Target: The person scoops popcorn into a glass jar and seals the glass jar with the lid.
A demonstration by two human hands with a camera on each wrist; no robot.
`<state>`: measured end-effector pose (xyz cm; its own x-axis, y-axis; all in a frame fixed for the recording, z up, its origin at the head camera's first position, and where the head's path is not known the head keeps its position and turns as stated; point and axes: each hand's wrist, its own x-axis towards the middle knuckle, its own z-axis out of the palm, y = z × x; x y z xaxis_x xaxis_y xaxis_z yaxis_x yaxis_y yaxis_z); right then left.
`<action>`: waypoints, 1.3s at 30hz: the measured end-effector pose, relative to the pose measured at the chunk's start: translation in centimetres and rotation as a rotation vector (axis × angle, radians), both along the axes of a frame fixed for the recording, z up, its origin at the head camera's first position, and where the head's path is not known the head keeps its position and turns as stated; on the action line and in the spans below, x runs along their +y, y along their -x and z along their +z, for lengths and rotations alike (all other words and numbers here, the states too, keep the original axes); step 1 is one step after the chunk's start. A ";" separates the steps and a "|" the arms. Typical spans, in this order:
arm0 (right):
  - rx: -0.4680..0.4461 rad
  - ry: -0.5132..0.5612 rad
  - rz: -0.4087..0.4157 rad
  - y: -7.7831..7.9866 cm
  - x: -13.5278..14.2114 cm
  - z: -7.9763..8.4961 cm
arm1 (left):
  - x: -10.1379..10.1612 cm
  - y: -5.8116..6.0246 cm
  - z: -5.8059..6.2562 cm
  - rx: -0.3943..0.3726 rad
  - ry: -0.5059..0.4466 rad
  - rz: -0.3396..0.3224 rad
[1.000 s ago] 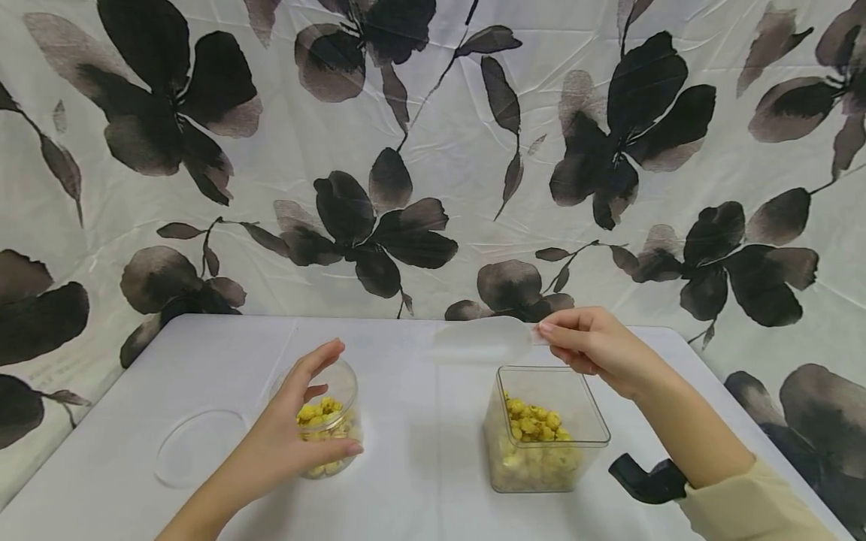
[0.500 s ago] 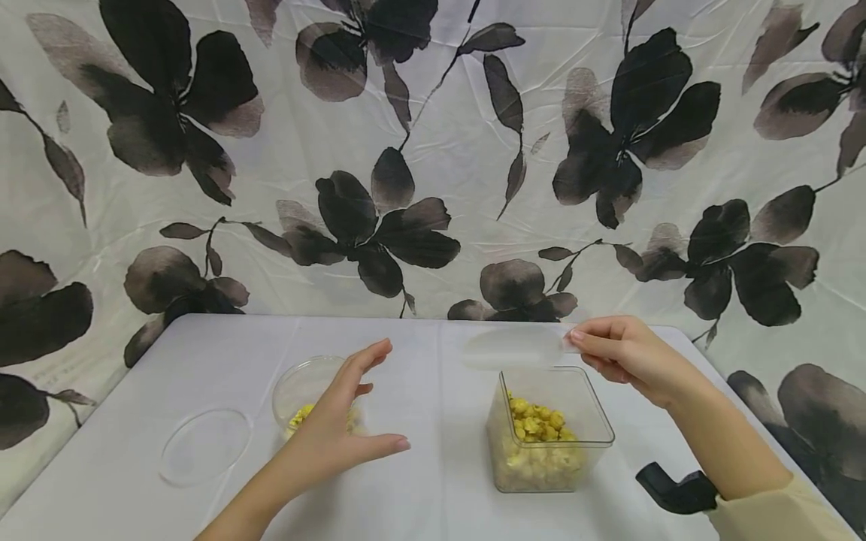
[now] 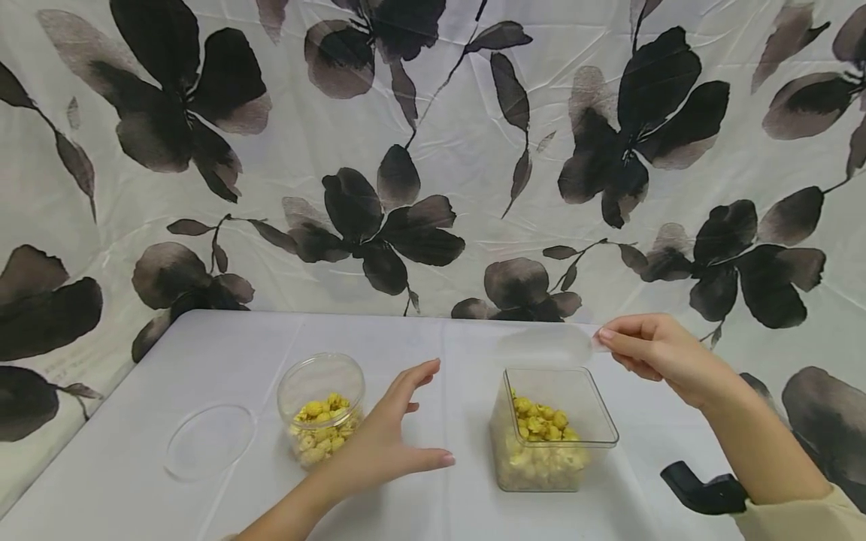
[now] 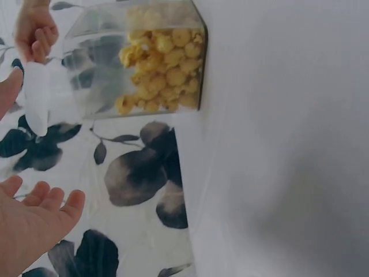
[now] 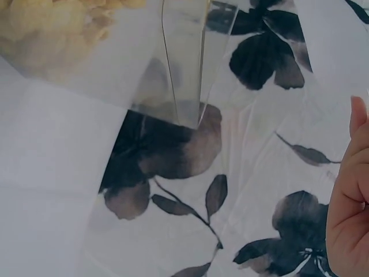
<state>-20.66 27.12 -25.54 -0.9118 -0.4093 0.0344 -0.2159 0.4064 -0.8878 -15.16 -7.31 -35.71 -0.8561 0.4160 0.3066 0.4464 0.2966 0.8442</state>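
Note:
My right hand (image 3: pixel 659 349) pinches one end of a thin translucent white plastic piece (image 3: pixel 541 342), broad and rounded, held behind and above the square container; its kind I cannot tell. That clear square container (image 3: pixel 501 458), lidless, holds yellow popcorn (image 3: pixel 541 421). Between it and a clear round jar (image 3: pixel 287 391) is my left hand (image 3: pixel 379 451), thumb and fingers spread wide with nothing in them. Popcorn (image 3: pixel 325 421) also half fills the jar, which stands open. In the left wrist view, the white piece (image 4: pixel 36 101) hangs from the right hand past the square container.
A clear round lid (image 3: pixel 210 443) lies flat on the white table (image 3: pixel 433 511), left of the jar. Behind the table hangs a cloth (image 3: pixel 433 113) printed with dark flowers. A black strap-like piece (image 3: pixel 704 488) shows at the right wrist.
My left hand has moved right, away from the round jar towards the square container, staying spread. My right hand has shifted right with the white piece. The containers stay put.

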 end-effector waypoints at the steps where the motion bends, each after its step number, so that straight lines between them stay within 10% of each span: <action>1: 0.007 -0.023 -0.001 -0.1 0.2 0.1 | 0.2 0.1 -0.1 -0.005 -0.003 -0.008; 17: 0.123 -0.429 0.027 -0.8 1.3 1.8 | 3.6 1.2 -1.2 -0.097 -0.040 -0.056; 34: 0.733 -1.055 0.063 -2.7 -4.8 -1.2 | 8.0 2.1 -2.4 -0.186 -0.073 -0.074; 39: 0.781 -1.102 0.085 -2.6 -5.7 -2.4 | 8.9 2.2 -2.9 -0.200 -0.071 -0.048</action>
